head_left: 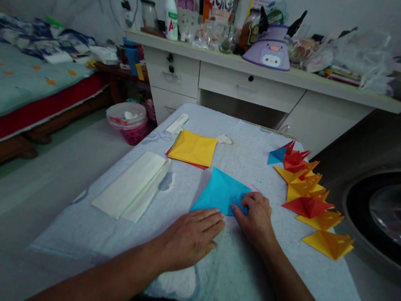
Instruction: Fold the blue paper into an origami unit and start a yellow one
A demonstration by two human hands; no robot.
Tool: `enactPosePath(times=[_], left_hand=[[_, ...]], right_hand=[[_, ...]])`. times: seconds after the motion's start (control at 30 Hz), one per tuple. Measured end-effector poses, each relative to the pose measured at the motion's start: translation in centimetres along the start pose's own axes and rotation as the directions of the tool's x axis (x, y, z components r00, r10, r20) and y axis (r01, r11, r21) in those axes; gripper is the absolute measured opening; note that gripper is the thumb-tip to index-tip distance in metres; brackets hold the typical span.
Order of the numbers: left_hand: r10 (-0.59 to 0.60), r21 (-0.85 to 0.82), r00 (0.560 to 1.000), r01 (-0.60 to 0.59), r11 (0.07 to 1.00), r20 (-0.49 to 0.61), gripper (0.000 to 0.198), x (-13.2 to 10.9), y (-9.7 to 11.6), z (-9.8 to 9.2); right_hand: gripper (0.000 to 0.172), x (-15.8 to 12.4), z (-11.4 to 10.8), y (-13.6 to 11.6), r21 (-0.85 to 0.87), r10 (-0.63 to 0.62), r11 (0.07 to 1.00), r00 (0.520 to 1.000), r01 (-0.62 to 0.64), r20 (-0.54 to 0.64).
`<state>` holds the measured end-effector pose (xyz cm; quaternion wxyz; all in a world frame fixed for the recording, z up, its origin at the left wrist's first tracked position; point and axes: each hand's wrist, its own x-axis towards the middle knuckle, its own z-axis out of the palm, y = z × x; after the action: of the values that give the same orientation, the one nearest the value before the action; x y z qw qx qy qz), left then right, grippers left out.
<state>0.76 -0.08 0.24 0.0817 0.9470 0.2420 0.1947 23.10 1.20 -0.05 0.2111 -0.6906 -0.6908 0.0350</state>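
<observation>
A blue sheet of origami paper [221,192] lies on the cloth-covered table in front of me, with creases showing on it. My left hand [191,237] rests flat on its near edge, fingers stretched out together. At the sheet's right corner, my right hand [255,215] has its fingers bent and its thumb against the paper, pinching that corner. A bit of pink shows just behind the right hand. Beyond the blue sheet sits a stack of square paper [193,148], yellow on top with red beneath.
Several folded paper cranes [308,206] in red, yellow and blue line the table's right side. A folded pale paper [133,185] lies at left, near a small white box [177,124]. Behind stands a cluttered white desk [248,84]; a bin [129,122] is on the floor.
</observation>
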Motion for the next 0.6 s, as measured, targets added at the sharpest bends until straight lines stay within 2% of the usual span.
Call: enactPosePath(times=[0.37,0.5,0.6], left_hand=[[-0.042,-0.003,0.999,0.042,0.999,0.03,0.04,-0.1,0.0,-0.2],[-0.058,-0.01,0.998,0.058,0.998,0.04,0.039,0.0,0.1,-0.2],[-0.053,-0.015,0.998,0.054,0.998,0.04,0.038,0.1,0.1,-0.3]], right_hand=[[0.023,-0.4,-0.1,-0.2,0.005,0.029,1.0,0.998,-0.029,-0.064],[0.015,-0.8,-0.8,-0.9,0.0,-0.103,0.995,0.993,0.103,-0.051],[0.023,-1.1,-0.8,-1.6,0.023,-0.22,0.975,0.975,0.219,0.042]])
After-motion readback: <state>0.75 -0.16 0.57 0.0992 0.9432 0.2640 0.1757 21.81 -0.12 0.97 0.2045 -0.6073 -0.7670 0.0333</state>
